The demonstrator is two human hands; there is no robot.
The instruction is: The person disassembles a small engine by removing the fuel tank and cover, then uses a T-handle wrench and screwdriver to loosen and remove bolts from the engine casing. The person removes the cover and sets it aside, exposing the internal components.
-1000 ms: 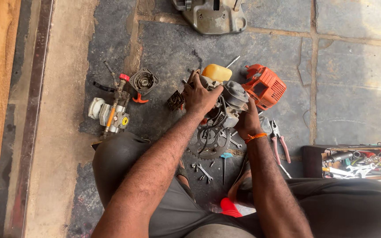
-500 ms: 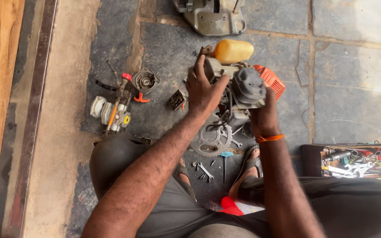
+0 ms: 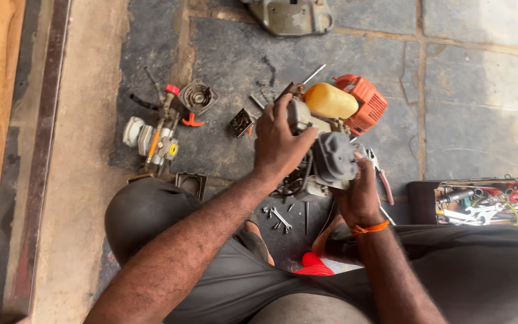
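A small petrol engine (image 3: 328, 157) with a grey cylinder, a yellow fuel tank (image 3: 330, 101) and an orange cover (image 3: 367, 103) is held just above the stone floor. My left hand (image 3: 278, 139) grips its left side from above. My right hand (image 3: 360, 191), with an orange band at the wrist, holds it from below on the right. Small bolts and wrenches (image 3: 278, 217) lie on the floor under the engine, between my knees.
Loose engine parts (image 3: 157, 137) and a round recoil part (image 3: 197, 96) lie at the left. A grey metal housing (image 3: 289, 15) sits at the top. An open toolbox (image 3: 487, 203) stands at the right. Pliers (image 3: 382, 177) lie beside the engine. A red object (image 3: 313, 264) sits near my lap.
The engine has been turned and brought nearer to me; the yellow tank has swung from the top toward the right. Both hands have kept their hold and shifted with it.
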